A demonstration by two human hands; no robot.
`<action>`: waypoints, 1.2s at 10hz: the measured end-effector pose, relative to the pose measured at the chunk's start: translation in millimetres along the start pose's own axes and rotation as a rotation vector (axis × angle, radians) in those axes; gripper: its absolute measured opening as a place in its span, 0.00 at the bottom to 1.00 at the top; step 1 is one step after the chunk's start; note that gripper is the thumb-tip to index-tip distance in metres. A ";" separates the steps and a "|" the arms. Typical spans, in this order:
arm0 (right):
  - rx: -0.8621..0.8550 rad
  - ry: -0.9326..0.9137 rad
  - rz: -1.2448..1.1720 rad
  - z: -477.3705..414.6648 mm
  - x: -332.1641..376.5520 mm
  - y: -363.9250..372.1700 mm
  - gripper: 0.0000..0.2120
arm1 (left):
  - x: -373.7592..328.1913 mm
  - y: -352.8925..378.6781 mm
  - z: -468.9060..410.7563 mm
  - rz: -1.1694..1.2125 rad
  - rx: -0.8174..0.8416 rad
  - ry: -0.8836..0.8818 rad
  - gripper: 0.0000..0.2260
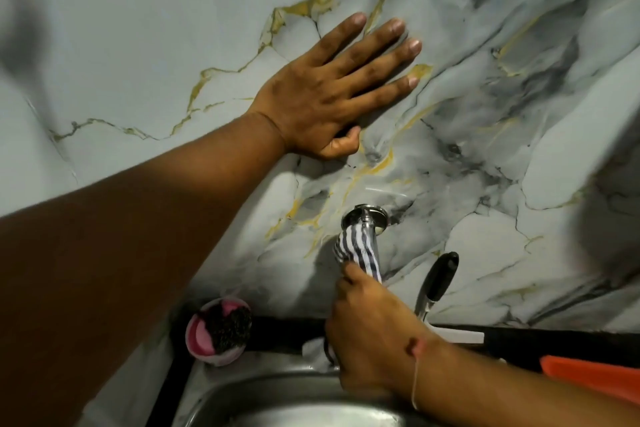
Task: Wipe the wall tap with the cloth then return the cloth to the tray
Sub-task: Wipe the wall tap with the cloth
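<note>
The chrome wall tap (366,218) sticks out of the marble-patterned wall above the sink. A striped black-and-white cloth (356,251) is wrapped around the tap's pipe, right below its round wall flange. My right hand (372,336) grips the cloth around the pipe from below, and a loose end of the cloth hangs under the hand. My left hand (332,87) lies flat on the wall up and to the left of the tap, fingers spread, holding nothing. An orange edge (588,381) at the lower right may be the tray; I cannot tell.
A steel sink (277,402) lies below the tap. A pink bowl (216,333) holding a dark scrubber stands on the ledge at the left. A black-handled squeegee (438,282) leans against the wall to the right of the tap.
</note>
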State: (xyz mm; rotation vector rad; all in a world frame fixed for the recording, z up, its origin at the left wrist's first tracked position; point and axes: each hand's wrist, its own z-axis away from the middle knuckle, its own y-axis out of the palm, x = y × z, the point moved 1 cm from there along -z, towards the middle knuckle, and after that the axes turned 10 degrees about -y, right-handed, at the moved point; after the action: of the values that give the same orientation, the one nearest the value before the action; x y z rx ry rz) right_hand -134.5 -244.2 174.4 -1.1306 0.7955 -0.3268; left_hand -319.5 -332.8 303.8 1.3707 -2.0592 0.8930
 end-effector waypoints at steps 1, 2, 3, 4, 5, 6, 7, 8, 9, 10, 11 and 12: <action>0.107 0.035 0.089 -29.6 -23.2 -10.7 0.22 | 0.9 1.2 0.8 -0.002 -0.006 0.006 0.31; 0.285 -0.035 0.206 -26.5 11.5 14.5 0.21 | -0.1 2.5 2.1 0.011 -0.005 0.001 0.31; 0.045 0.145 0.020 2.4 46.8 56.4 0.14 | -0.4 2.4 1.0 0.021 -0.014 -0.005 0.31; -0.500 0.260 -0.206 22.5 43.2 76.9 0.28 | 0.0 1.7 0.4 0.023 -0.016 -0.008 0.31; -0.842 0.763 -1.188 22.4 37.1 73.2 0.26 | -0.7 1.8 1.1 0.032 -0.009 -0.004 0.31; -0.997 1.120 -2.204 14.4 24.7 67.3 0.14 | -0.8 2.0 1.0 0.039 -0.015 -0.008 0.31; -0.928 1.135 -2.666 6.1 -8.0 62.6 0.22 | -1.1 1.6 1.0 0.030 -0.012 -0.012 0.31; -0.876 1.016 -2.826 1.2 -33.2 56.0 0.19 | -1.4 0.3 0.2 0.024 -0.011 -0.013 0.31; -1.018 0.975 -2.683 4.9 -36.7 53.9 0.22 | -1.5 0.6 0.5 0.032 0.002 -0.009 0.31; -1.007 1.059 -2.214 -2.4 -24.1 37.4 0.22 | -0.8 0.8 1.2 0.037 0.011 -0.008 0.31; -0.809 1.138 -1.481 -23.9 -22.2 15.2 0.21 | -1.9 -0.1 1.4 0.033 0.018 -0.012 0.31; -0.581 1.079 -0.816 -35.4 -15.7 8.6 0.27 | -0.7 0.3 0.9 0.039 0.007 -0.017 0.31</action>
State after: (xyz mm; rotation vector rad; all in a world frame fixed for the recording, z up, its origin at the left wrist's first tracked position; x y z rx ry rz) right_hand -171.8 -255.1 166.0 -1.8208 1.3794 -1.5522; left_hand -319.6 -333.0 302.6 1.3508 -2.1042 0.9082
